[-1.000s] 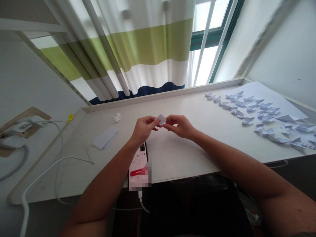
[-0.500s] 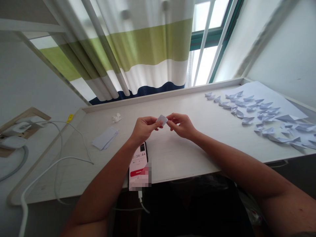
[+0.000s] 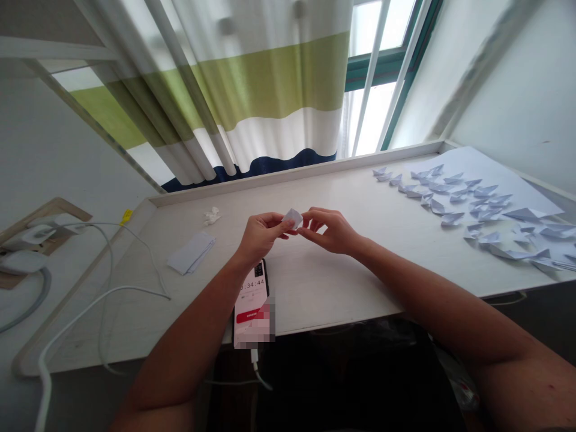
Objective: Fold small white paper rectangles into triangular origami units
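A small folded white paper piece [image 3: 293, 216] is held above the white desk [image 3: 342, 282], pinched between both hands. My left hand [image 3: 261, 233] grips its left side with thumb and fingers closed. My right hand [image 3: 327, 230] pinches its right edge, fingers curled. A phone [image 3: 252, 303] with a running timer on its screen lies on the desk just under my left forearm. A small stack of white paper strips [image 3: 192, 252] rests to the left of my hands.
Many folded paper triangles [image 3: 468, 204] lie spread on a white sheet [image 3: 504, 174] at the right. A crumpled paper bit [image 3: 211, 215] sits near the back edge. White cables [image 3: 103, 288] loop over the desk's left end. A striped curtain [image 3: 252, 90] hangs behind.
The hands stay in place over the desk; my right fingers have shifted slightly along the paper's edge and the piece has tilted a little.
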The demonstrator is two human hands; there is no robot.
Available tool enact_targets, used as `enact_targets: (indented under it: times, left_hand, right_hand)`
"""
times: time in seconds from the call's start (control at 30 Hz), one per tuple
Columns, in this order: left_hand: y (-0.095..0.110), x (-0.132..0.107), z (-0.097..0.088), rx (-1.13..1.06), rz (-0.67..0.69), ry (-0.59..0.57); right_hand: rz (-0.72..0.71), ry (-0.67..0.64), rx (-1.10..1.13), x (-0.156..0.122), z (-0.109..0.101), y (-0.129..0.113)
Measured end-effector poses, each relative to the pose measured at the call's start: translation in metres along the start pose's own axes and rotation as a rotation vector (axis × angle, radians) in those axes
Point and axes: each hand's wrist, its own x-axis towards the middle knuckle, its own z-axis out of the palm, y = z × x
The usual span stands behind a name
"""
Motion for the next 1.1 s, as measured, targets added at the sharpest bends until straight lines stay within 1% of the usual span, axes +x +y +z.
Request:
enact_targets:
  times: [0.13, 0.3, 0.4, 0.5, 0.6, 0.73, 0.8, 1.0, 1.1]
  left_hand:
    - [0.005, -0.001, -0.004, -0.001, -0.019, -0.061]
    - [0.005, 0.002, -0.012, -0.017, -0.077, -0.136]
    - [0.004, 0.002, -0.013, -0.018, -0.059, -0.154]
    - [0.004, 0.001, -0.012, 0.012, -0.034, -0.175]
    - [0.005, -0.001, -0.010, 0.034, -0.009, -0.183]
    - [0.004, -0.001, -0.007, 0.021, 0.003, -0.144]
    - [0.005, 0.000, -0.005, 0.007, 0.001, -0.123]
    - [0.005, 0.001, -0.002, -0.025, -0.020, -0.078]
    - [0.004, 0.001, -0.003, -0.038, -0.024, -0.068]
  right_hand:
    - [0.018, 0.012, 0.082, 0.001, -0.001, 0.002]
    - [0.093, 0.004, 0.262, 0.002, -0.001, 0.002]
    - [0.141, -0.002, 0.351, 0.002, 0.000, -0.001]
    - [0.178, -0.014, 0.393, 0.001, 0.002, -0.005]
    - [0.179, 0.016, 0.336, -0.001, 0.006, -0.007]
    - [0.105, 0.110, 0.156, -0.003, 0.010, -0.005]
    - [0.096, 0.123, 0.101, -0.004, 0.011, -0.004]
    - [0.190, 0.162, -0.023, -0.004, 0.022, -0.009]
    - [0.269, 0.201, 0.049, -0.002, 0.026, -0.011]
